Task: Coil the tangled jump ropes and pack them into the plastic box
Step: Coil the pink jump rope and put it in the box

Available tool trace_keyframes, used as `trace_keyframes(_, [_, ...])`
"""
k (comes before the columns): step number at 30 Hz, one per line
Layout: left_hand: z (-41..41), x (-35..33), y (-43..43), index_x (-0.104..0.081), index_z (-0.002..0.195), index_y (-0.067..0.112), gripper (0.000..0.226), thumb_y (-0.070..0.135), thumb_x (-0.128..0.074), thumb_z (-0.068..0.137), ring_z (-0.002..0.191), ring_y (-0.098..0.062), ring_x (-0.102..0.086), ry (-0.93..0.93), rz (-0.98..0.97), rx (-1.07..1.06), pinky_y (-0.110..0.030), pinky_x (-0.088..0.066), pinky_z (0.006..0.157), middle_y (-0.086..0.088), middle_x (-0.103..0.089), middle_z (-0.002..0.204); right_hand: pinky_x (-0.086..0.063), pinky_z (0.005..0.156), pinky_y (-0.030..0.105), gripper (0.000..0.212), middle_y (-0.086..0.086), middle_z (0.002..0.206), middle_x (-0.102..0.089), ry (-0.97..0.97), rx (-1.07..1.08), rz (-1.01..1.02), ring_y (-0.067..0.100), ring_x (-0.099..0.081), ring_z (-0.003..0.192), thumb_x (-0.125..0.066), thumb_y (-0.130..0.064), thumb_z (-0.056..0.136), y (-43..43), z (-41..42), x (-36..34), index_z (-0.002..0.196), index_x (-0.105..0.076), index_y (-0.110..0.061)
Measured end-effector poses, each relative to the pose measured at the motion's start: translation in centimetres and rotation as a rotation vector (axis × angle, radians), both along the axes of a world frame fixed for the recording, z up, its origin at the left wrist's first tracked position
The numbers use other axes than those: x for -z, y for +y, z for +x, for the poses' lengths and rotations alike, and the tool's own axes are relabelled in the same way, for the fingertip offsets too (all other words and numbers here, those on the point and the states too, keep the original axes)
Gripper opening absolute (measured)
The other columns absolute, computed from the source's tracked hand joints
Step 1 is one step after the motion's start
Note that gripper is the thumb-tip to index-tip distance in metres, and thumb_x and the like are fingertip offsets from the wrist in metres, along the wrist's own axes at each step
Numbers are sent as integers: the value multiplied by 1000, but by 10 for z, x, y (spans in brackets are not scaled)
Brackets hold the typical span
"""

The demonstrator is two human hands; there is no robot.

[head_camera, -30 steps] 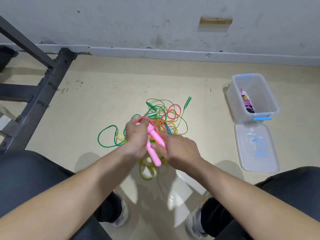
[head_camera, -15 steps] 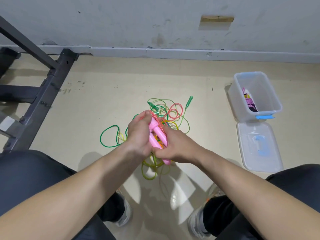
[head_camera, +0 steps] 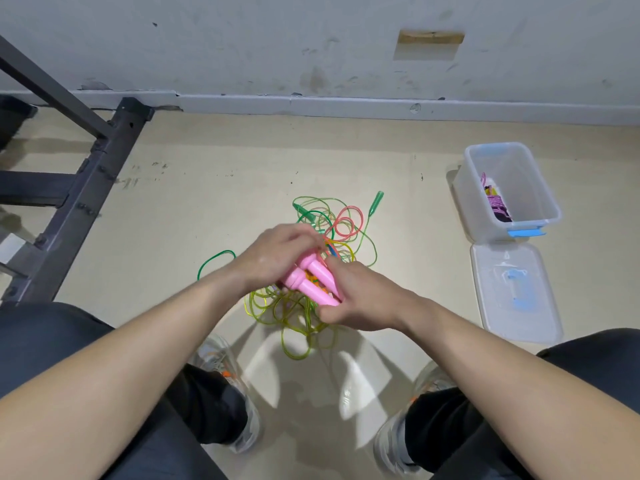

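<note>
Jump ropes (head_camera: 341,225) are lying tangled mid-floor, just ahead of the person's feet. Right hand (head_camera: 360,301) is clamping both pink handles (head_camera: 311,280) side by side; left hand (head_camera: 277,254) is curling over their cord ends. Advisable technique: easing the pink cord free loop by loop, not yanking, then winding it round the paired handles. Plastic box (head_camera: 468,202) is standing open toward the floor's right edge.

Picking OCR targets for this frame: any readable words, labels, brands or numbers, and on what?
No text in the head view can be read.
lid: faint moulded marks by its blue clip, too blurred to read.
bundle in the plastic box: dark and yellow patches, no print can be made out.
pink handles: no print visible.
</note>
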State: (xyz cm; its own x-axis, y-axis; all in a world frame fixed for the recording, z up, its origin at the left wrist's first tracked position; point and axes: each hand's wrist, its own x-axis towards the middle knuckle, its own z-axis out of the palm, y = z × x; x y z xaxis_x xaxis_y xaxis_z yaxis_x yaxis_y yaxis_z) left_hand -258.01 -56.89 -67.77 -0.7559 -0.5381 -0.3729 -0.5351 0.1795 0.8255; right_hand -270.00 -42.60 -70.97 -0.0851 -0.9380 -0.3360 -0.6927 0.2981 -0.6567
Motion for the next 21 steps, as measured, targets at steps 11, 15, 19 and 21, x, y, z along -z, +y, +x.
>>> trace_keyframes(11, [-4,39,11,-57,80,24,29,43,-46,99,73,-28,-62,-33,-504,-189,-37,-49,69,0,-64,70,-40,68,38,38,7,90,-66,309,353,-139,32,-61,88,-37,-48,101,-8,-18,-16,85,-54,-19])
trace_keyframes(15, [-19,37,9,-55,76,22,29,33,-46,102,74,-29,-54,22,-442,-443,-32,-32,65,6,-55,64,-43,77,39,37,13,101,-68,40,539,-49,35,-60,98,-31,-31,106,-7,35,-7,100,-63,-13])
trace_keyframes(19, [-28,25,4,-56,73,16,35,34,-49,102,57,-23,-54,42,-217,-641,-26,-37,52,-3,-53,65,-44,71,47,34,-11,62,-48,-451,744,-294,21,-47,66,-37,-31,105,-1,70,13,75,-53,-27])
trace_keyframes(21, [-30,19,8,-54,72,15,36,32,-50,103,35,-16,-49,114,7,-709,-21,-35,35,-6,-51,61,-44,65,52,43,-5,56,-43,-663,667,-267,20,-44,58,-38,-37,107,2,64,21,72,-53,-18])
